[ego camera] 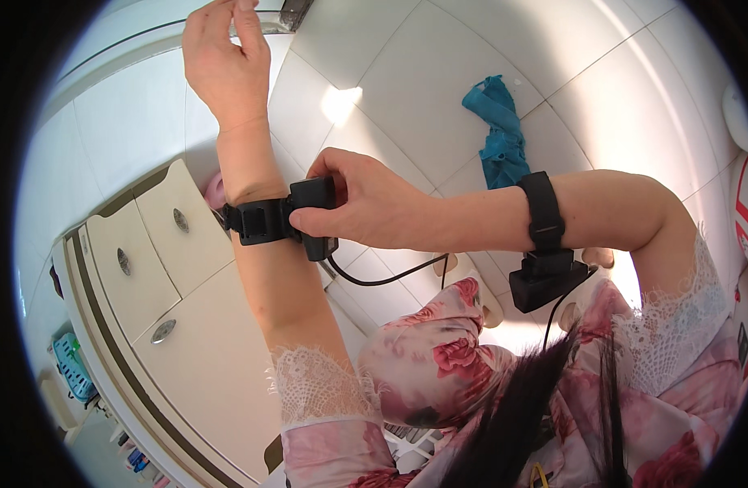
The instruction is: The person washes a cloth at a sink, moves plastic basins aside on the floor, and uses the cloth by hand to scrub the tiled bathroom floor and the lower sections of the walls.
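My left arm stretches forward, and my left hand [227, 70] is at the top left, its fingertips partly cut off by the view's edge. Nothing shows in it; the fingers are loosely bent, with a gap beside the thumb. A black strap [261, 221] wraps the left forearm and carries a black box-shaped device [316, 190]. My right hand [371, 198] grips this device between thumb and fingers. From its lower end runs a black cable [374, 283]. Around my right forearm sits another black strap [541, 210], with a second black device [541, 280] hanging beneath.
A crumpled blue cloth [502, 134] lies on the pale tiled floor [404, 116]. At the left stands a cream cabinet [197, 341] with metal handles. A light-blue plastic basket [74, 366] is at the far left. Dark hair [514, 421] hangs into the lower view.
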Demonstrator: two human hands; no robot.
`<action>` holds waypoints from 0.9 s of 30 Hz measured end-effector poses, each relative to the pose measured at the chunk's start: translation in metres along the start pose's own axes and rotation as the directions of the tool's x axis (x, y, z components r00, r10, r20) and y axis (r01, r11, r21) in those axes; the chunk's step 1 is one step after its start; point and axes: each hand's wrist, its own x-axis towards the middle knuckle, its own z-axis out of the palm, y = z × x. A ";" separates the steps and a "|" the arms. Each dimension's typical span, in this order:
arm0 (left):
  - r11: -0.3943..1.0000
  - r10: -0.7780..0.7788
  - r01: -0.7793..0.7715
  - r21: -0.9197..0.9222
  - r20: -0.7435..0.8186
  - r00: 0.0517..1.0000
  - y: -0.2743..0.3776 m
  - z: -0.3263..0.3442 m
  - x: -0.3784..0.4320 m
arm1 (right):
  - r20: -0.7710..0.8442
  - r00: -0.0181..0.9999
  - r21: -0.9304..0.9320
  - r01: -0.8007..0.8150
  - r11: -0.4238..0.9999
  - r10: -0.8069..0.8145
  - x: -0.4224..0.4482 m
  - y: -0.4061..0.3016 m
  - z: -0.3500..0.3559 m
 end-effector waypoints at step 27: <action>-0.317 -0.774 0.460 -0.829 0.507 0.379 0.001 0.010 -0.056 | -0.108 0.982 -0.172 0.135 0.976 -0.155 -0.014 -0.003 0.018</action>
